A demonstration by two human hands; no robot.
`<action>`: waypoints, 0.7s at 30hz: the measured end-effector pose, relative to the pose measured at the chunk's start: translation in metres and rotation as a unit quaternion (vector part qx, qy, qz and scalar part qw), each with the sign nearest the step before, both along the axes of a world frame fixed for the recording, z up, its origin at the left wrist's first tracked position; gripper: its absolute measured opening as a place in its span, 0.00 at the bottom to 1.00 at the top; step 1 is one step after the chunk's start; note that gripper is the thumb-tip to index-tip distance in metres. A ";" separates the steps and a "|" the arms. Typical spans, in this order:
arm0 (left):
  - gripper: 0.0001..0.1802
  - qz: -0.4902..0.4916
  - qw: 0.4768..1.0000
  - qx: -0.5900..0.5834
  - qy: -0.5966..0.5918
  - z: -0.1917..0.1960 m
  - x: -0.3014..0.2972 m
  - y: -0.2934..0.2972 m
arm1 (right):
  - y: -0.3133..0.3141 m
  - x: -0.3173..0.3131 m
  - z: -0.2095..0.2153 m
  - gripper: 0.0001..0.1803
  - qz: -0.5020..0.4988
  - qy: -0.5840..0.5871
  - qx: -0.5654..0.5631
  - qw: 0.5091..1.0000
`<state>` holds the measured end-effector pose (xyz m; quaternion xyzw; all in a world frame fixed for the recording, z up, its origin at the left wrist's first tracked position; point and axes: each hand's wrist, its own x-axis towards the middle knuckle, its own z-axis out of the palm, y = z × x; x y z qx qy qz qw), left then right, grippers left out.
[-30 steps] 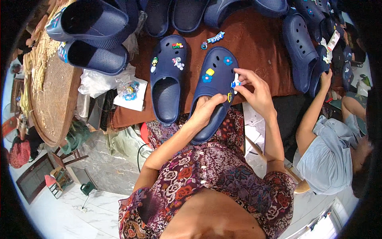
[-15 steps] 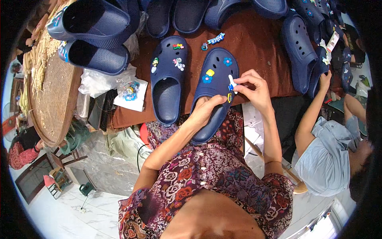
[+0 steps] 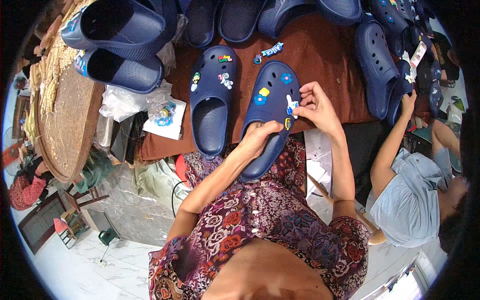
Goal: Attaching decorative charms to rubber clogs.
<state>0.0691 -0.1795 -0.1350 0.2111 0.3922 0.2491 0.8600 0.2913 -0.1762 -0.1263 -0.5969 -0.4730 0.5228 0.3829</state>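
A navy clog (image 3: pixel 265 159) lies tilted in front of me, toe pointing away. My left hand (image 3: pixel 259 137) has its fingers inside the clog's opening and the thumb on top, gripping the upper. At the clog's right side my right hand (image 3: pixel 320 107) curls its fingers, with the thumb against a white and blue shoe charm (image 3: pixel 291 105). Blue flower charms and a yellow one (image 3: pixel 264 91) sit on the upper, and another yellow charm (image 3: pixel 287 123) is by the strap edge. The matching clog (image 3: pixel 211 100) lies at left, bearing several charms.
Two loose charms (image 3: pixel 271 49) lie on the brown cloth (image 3: pixel 320 55) beyond the clogs. A bag of charms (image 3: pixel 164 114) rests at left on white paper. More navy clogs (image 3: pixel 120 25) line the far side. At right a co-worker's hand (image 3: pixel 408 102) holds another clog.
My right hand's fingers have lifted and curled slightly away, while the thumb stays at the white and blue charm. My left hand and the clog have hardly moved.
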 end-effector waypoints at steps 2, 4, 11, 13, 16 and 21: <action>0.16 0.002 1.000 0.004 0.005 -0.001 0.002 0.000 | 0.005 0.006 -0.002 0.35 0.009 -0.014 -0.013 1.000; 0.17 0.004 1.000 0.008 0.012 -0.001 0.002 0.000 | 0.007 0.007 -0.001 0.36 0.017 -0.027 -0.025 0.999; 0.18 0.041 0.999 -0.001 -0.027 0.004 0.006 0.004 | -0.008 -0.006 0.000 0.19 0.014 -0.005 -0.006 1.000; 0.19 0.035 0.999 -0.004 -0.030 0.004 0.005 0.004 | -0.020 -0.010 -0.005 0.16 -0.024 0.012 0.028 0.999; 0.18 0.026 0.999 -0.020 -0.029 0.007 0.005 0.004 | -0.028 -0.017 -0.007 0.18 -0.063 0.040 0.042 0.996; 0.16 0.060 0.997 0.004 -0.041 0.015 0.006 0.003 | -0.028 -0.022 0.003 0.14 -0.053 -0.043 0.102 0.992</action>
